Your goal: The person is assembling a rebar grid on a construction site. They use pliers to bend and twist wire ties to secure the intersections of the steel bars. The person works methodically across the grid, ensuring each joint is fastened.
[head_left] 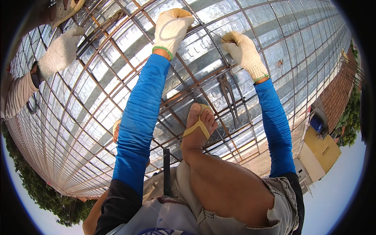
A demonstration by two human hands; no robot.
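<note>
Working at the mesh, upper centre of the frame, over the ribbed deck.

Left hand, one: gloved, upper centre, at a bar; fingers curled under, so I cannot tell whether they grip. Best use, I judge: steady the bar near the crossing.

Right hand, one: gloved, upper right of centre; fingers bent inward, narrow; I cannot tell what they pinch. Best kept close to the crossing, working in short, even turns.

Pincers, one pair: lying right of centre, below my right hand, handles toward me; within easy reach, but could slip between bars if knocked.

Foot, in a sandal, centre: toes need care near bars and pincers.

Co-worker's glove, upper left: well apart; I should avoid jolting shared bars.
</note>
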